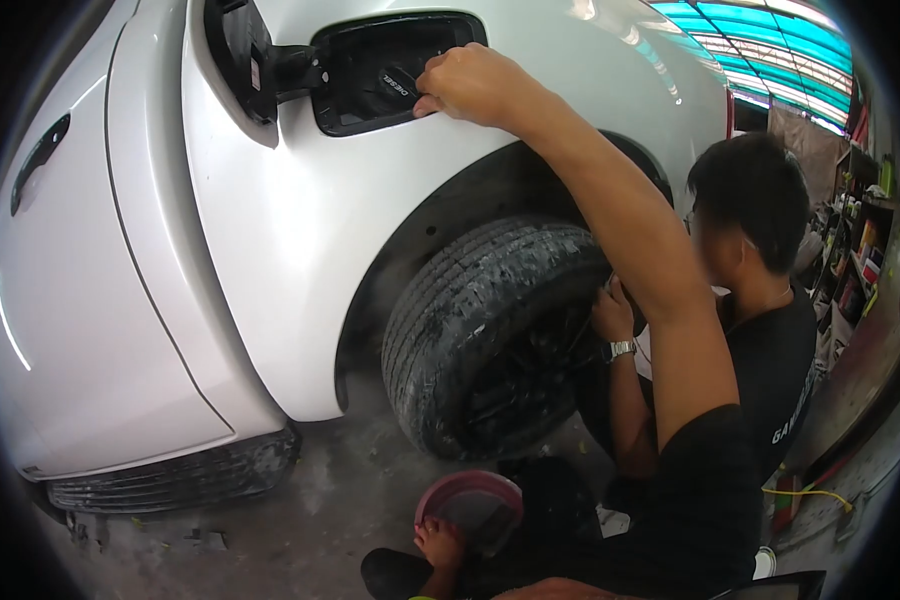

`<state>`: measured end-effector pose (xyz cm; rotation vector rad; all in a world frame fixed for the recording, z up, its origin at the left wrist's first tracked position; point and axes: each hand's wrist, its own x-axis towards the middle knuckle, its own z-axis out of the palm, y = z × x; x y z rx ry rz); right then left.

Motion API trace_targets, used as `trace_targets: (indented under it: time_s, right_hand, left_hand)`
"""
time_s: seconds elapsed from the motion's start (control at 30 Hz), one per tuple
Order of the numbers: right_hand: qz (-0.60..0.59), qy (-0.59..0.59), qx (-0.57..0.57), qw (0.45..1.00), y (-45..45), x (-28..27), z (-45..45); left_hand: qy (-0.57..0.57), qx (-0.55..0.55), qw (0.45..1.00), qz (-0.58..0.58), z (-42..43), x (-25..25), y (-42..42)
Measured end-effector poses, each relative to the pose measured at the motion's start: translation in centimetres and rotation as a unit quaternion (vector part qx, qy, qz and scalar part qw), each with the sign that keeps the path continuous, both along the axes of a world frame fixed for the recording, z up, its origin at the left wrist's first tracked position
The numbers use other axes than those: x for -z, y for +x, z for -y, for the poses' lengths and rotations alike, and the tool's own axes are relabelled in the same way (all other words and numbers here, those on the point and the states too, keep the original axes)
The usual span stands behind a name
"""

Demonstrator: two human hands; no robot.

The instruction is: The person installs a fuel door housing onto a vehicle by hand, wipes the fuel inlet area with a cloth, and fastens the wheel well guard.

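Note:
My right hand (pixel 472 87) reaches up to the fuel filler recess (pixel 362 120) in a white vehicle's rear side panel. Its fingers are pinched together at the recess's right edge; whatever they may hold is hidden. Inside sits a black fuel cap (pixel 395 85) marked DIESEL. To the left, the fuel door (pixel 238 60) stands swung out on its black hinge arm. Low in the view, my left hand (pixel 438 541) has its fingers curled over the rim of a reddish basin (pixel 460 483). The basin's contents are unclear.
A dusty rear tire (pixel 460 310) fills the wheel arch below the recess. Close on the right, a co-worker (pixel 760 220) in black, wearing a wristwatch (pixel 620 349), has a hand at the wheel. Crowded shelves (pixel 860 240) line the far right. A side step (pixel 180 475) runs low at left.

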<state>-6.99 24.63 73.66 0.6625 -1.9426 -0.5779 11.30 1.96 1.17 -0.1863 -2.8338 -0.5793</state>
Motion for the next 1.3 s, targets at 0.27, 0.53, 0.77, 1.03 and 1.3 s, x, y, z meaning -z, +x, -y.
trace_targets:
  time_s: [0.27, 0.53, 0.77, 1.03, 1.3]
  right_hand:
    - [0.005, -0.118, -0.011, 0.993, 0.2, 0.5, 0.8]
    - [0.058, -0.072, 0.006, 0.996, 0.6, -0.4, 0.5]
    - [0.046, -0.045, 0.022, 0.998, 0.5, -0.5, 1.1]
    - [0.033, -0.037, 0.017, 0.999, 0.3, -0.2, 2.2]
    - [0.024, -0.047, -0.026, 0.998, 0.2, 0.1, 2.7]
  left_hand:
    - [-0.034, -0.001, 0.999, 0.009, 0.1, -0.3, 0.3]
    - [-0.044, -0.005, 0.999, 0.021, 0.1, -0.3, 0.1]
    - [-0.021, 0.006, 1.000, 0.010, 0.2, -0.9, 0.2]
    - [-0.031, -0.010, 0.999, -0.008, 0.0, -0.2, 0.1]
    - [-0.045, -0.006, 0.999, -0.030, 0.0, 0.4, -0.2]
